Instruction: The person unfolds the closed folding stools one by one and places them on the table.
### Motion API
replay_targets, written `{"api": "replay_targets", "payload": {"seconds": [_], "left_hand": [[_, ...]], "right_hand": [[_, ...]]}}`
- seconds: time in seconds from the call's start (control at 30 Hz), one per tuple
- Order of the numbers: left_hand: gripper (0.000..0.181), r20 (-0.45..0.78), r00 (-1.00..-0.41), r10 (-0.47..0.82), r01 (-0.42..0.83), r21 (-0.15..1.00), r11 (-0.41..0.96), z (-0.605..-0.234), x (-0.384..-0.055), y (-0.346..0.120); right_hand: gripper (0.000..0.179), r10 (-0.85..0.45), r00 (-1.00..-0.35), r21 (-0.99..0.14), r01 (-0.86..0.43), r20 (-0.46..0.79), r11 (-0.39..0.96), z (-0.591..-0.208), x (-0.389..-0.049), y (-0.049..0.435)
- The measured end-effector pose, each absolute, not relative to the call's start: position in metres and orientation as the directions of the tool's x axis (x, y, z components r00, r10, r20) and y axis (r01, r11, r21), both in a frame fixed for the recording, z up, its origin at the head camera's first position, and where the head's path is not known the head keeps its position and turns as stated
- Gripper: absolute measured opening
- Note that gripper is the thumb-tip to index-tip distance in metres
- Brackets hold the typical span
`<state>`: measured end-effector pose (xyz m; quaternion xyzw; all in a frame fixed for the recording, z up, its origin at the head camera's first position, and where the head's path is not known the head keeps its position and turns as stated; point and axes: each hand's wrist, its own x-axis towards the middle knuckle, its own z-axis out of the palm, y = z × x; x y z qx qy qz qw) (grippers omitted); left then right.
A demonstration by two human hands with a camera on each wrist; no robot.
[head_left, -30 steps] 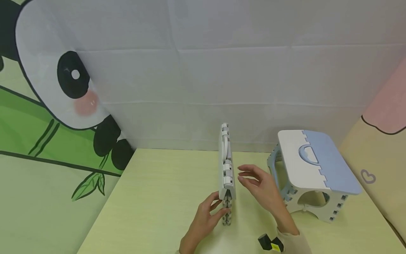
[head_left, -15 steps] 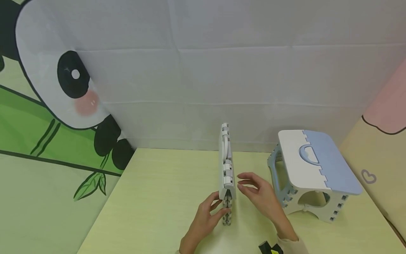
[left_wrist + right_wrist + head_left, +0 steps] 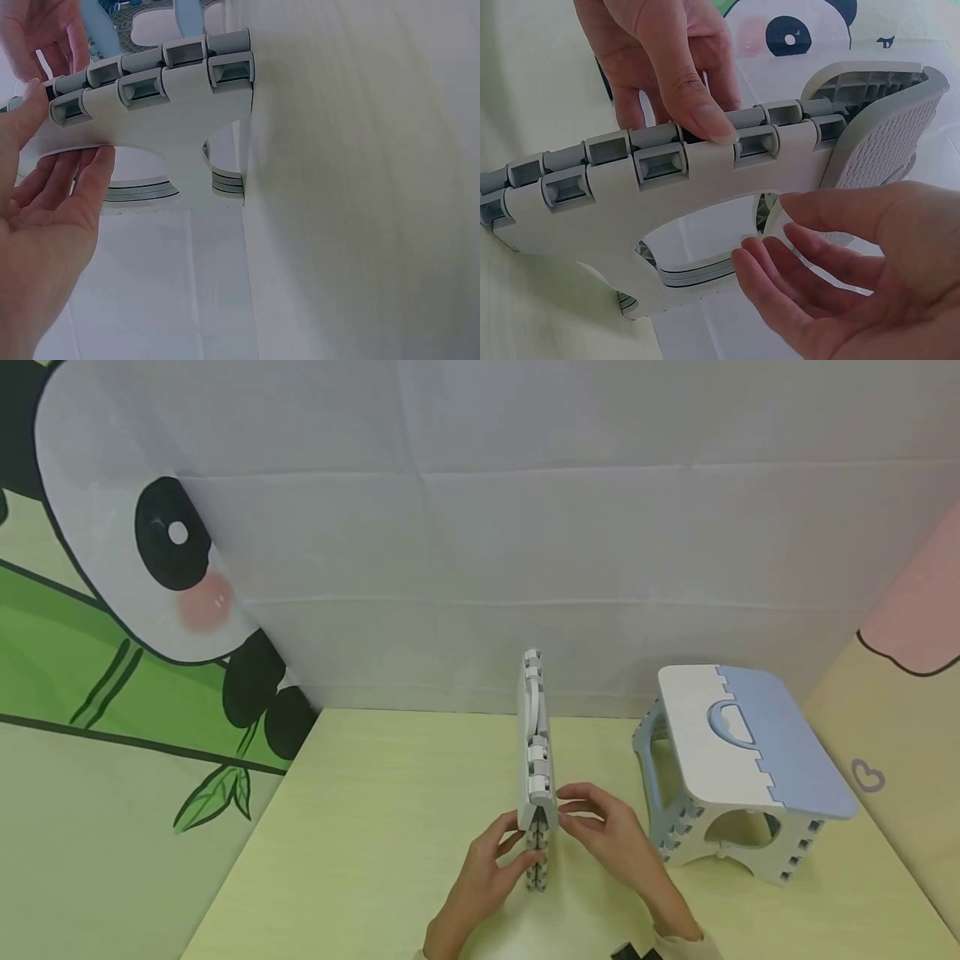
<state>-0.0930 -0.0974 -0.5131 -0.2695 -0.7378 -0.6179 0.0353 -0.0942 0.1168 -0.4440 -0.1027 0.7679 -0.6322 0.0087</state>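
Observation:
A folded plastic step stool (image 3: pixel 537 777), white and grey, stands on edge in the middle of the table, its hinged leg end towards me. My left hand (image 3: pixel 483 881) grips that near end. Its thumb lies on the hinge edge, and in the left wrist view its fingers (image 3: pixel 94 180) reach into the leg panel's opening. At the stool's right side is my right hand (image 3: pixel 611 839), fingers loosely bent and holding nothing. In the right wrist view its fingertips (image 3: pixel 784 202) are right by the rim of the opening in the white leg panel (image 3: pixel 592 232).
To the right, an unfolded white and blue step stool (image 3: pixel 738 739) stands on its legs on the pale wooden table (image 3: pixel 375 827). A white sheet (image 3: pixel 525 543) hangs behind the table. Small black blocks (image 3: pixel 633 952) show at the bottom edge, by the right sleeve.
My right hand has come down and towards the folded stool, to its near end. The left hand keeps its grip, and the folded stool stays in place.

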Motion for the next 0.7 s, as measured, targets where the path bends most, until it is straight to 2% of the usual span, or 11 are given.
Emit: {"api": "replay_targets", "payload": {"seconds": [0.7], "left_hand": [[0.049,0.433,-0.828,0.356,0.489,0.868,0.082,-0.516,-0.094,-0.096]], "right_hand": [[0.031,-0.311,-0.940,-0.956,-0.210,0.140,0.205,-0.455,-0.089,0.117]]}}
